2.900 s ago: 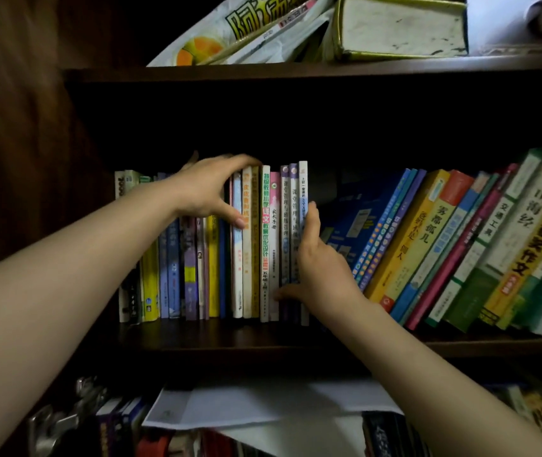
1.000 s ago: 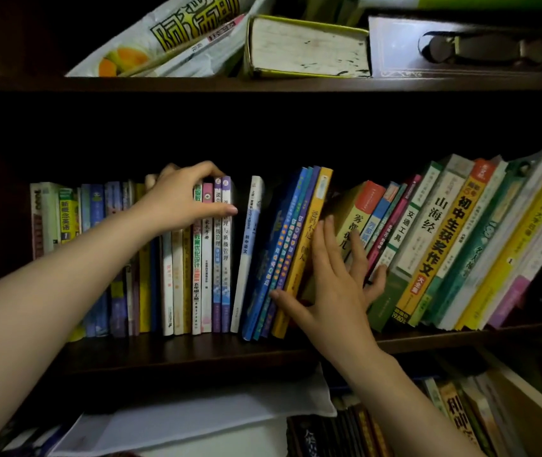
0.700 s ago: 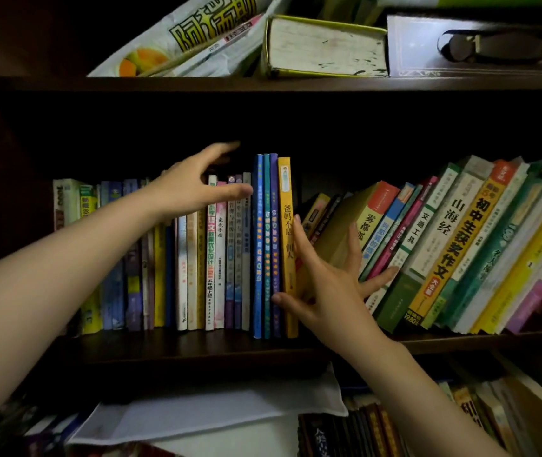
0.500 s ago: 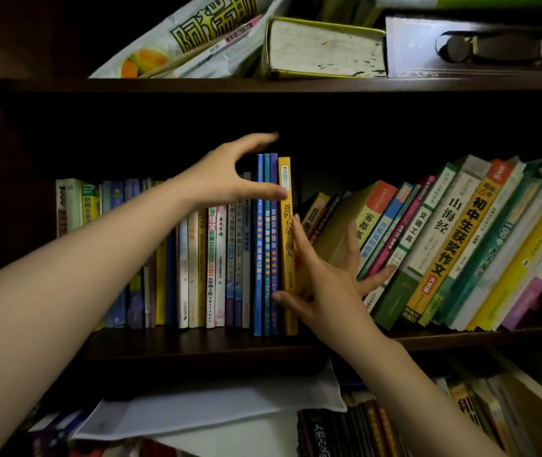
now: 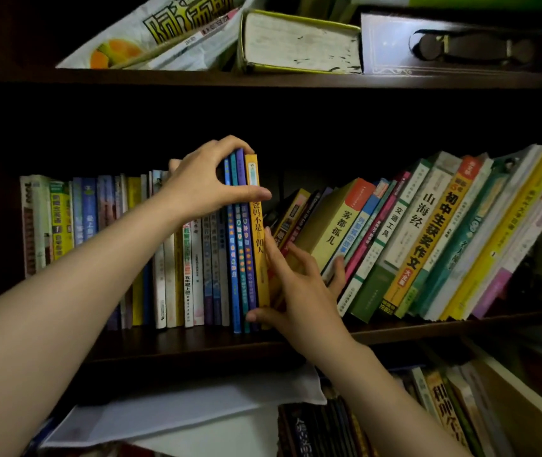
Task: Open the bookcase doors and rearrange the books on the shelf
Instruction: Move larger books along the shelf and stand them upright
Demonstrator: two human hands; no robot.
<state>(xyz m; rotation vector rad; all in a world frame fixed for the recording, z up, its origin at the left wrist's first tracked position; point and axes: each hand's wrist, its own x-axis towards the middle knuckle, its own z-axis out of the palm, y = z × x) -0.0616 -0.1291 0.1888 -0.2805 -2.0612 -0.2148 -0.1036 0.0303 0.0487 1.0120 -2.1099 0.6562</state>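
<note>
Middle shelf (image 5: 197, 344): upright row of books at left, leaning row (image 5: 428, 242) at right. Left hand (image 5: 203, 184) curled over the tops of three blue volumes (image 5: 238, 258) and a yellow-spined book (image 5: 259, 245), thumb across their spines. Right hand (image 5: 299, 291) spread flat, pressed against the yellow-spined book's right side, fingers touching the leaning row.

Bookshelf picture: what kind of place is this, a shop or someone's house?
Most likely someone's home. A dark wooden bookcase holds mixed schoolbooks, such as a yellow-spined book in an upright row. Above lie a worn thick book and a crumpled printed bag, household clutter rather than shop display.
</note>
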